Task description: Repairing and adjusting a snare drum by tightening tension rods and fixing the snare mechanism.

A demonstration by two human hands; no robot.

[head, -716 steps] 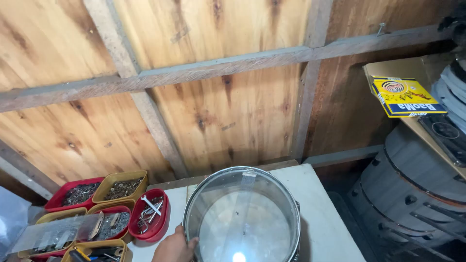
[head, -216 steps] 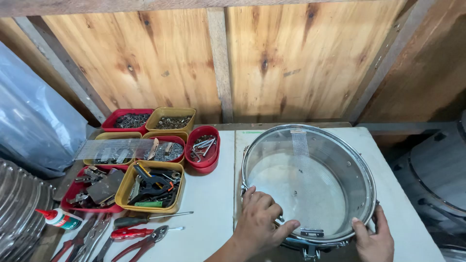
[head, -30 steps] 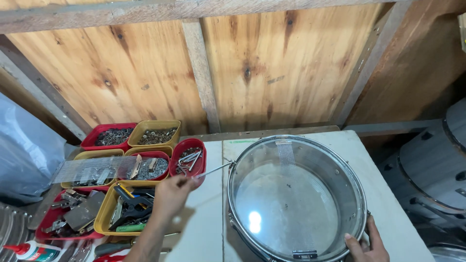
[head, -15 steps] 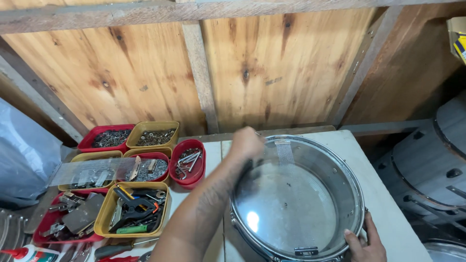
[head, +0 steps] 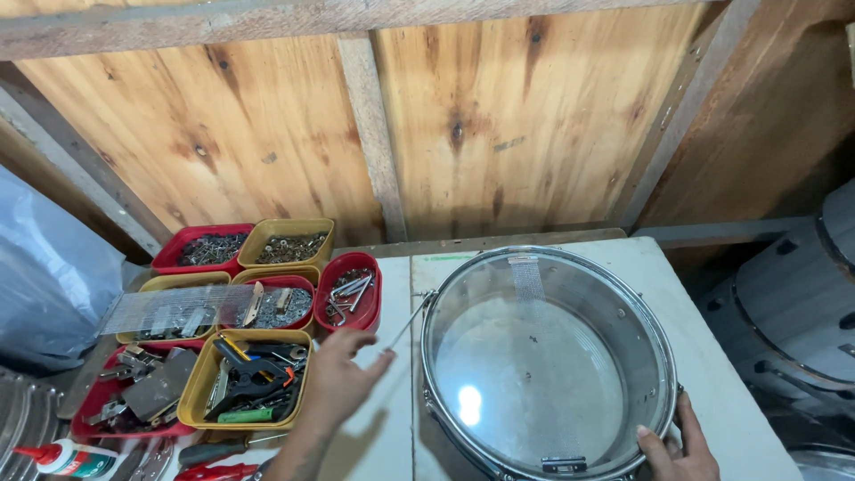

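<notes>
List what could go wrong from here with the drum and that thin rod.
1. The left hand holds the thin metal rod by one end only, its tip up against the drum rim; a slip could scratch the clear drumhead.
2. The right hand steadies the drum only at the near rim, so it may shift on the white table.
3. The red tray of hardware sits near the left hand and could be knocked.

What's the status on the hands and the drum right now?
Left hand pinches thin metal rod beside snare drum. Right hand grips drum rim. Parts trays sit left, clear.
</notes>
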